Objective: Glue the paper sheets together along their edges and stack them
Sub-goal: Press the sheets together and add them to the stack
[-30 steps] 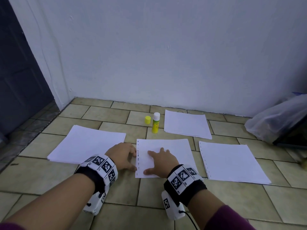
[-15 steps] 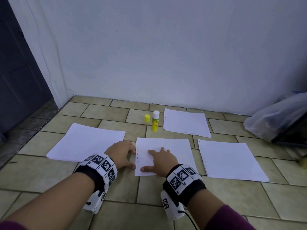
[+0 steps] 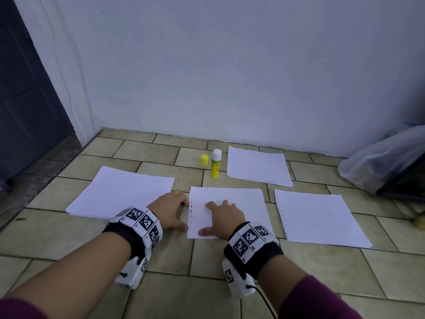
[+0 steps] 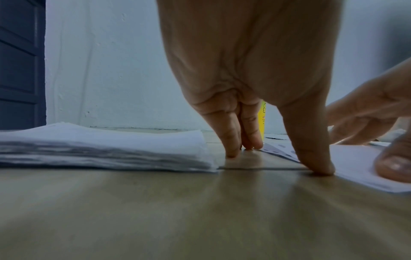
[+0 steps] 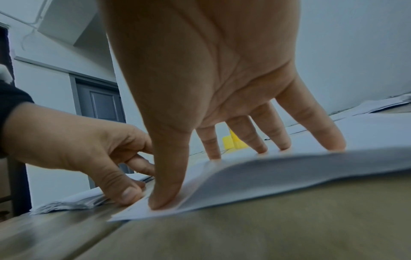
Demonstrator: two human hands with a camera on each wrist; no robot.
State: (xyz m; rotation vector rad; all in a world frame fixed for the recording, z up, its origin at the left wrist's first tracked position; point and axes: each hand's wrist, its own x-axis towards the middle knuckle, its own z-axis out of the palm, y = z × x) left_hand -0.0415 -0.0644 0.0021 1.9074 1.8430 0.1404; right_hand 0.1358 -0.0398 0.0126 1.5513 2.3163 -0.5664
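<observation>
A white punched sheet point(image 3: 241, 203) lies on the tiled floor in the middle. My right hand point(image 3: 222, 218) presses flat on its left part, fingers spread, thumb point(image 5: 165, 197) near the front left corner. My left hand point(image 3: 171, 209) rests on fingertips at the sheet's punched left edge; its thumb point(image 4: 315, 161) touches that edge. A paper stack point(image 3: 122, 192) lies to the left, seen thick in the left wrist view point(image 4: 100, 147). Another punched sheet point(image 3: 322, 219) lies right, a further pile point(image 3: 257, 166) behind. An uncapped yellow glue stick point(image 3: 215, 164) stands behind the middle sheet, its yellow cap point(image 3: 204, 160) beside it.
A white wall point(image 3: 230, 65) closes the back. A dark door point(image 3: 27, 100) is at the left. A clear plastic bag point(image 3: 381, 162) over a dark object lies at the right by the wall. Beige floor tiles point(image 3: 184, 295) spread in front of me.
Both hands keep their places on and beside the middle sheet. The view has shifted slightly; nothing else has visibly moved.
</observation>
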